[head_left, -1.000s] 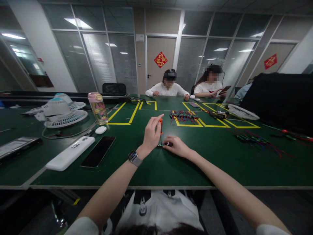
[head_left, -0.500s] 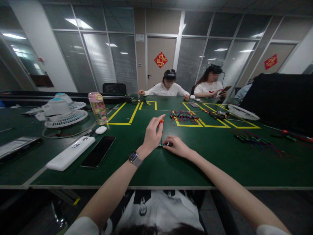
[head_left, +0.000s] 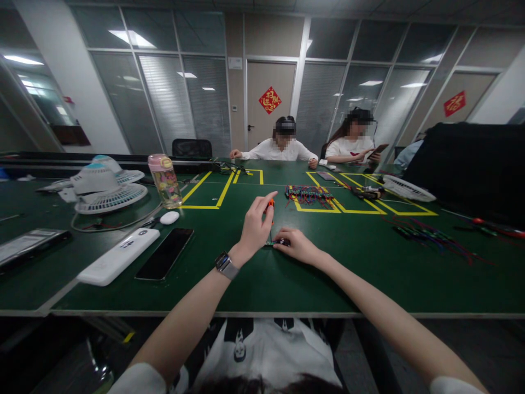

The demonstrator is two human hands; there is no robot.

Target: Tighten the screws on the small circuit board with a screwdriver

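My left hand [head_left: 256,223], with a watch [head_left: 226,265] on its wrist, is closed around a screwdriver [head_left: 271,202]. Its orange handle shows beside the fingers, and the thin dark shaft points down to a small green circuit board [head_left: 269,243] on the table. Right beside it, my right hand [head_left: 298,246] lies low on the tabletop, fingers curled and pinching the board's right end. Something dark shows under those fingers, but I cannot make out what it is. The screwdriver's tip is too small to see clearly.
A pile of wired circuit boards [head_left: 309,196] lies beyond my hands, with more wired boards [head_left: 435,235] to the right. On the left are a black phone [head_left: 166,254], a white power bank [head_left: 118,257], a bottle [head_left: 165,183] and fan parts [head_left: 110,198]. Two people sit across the table.
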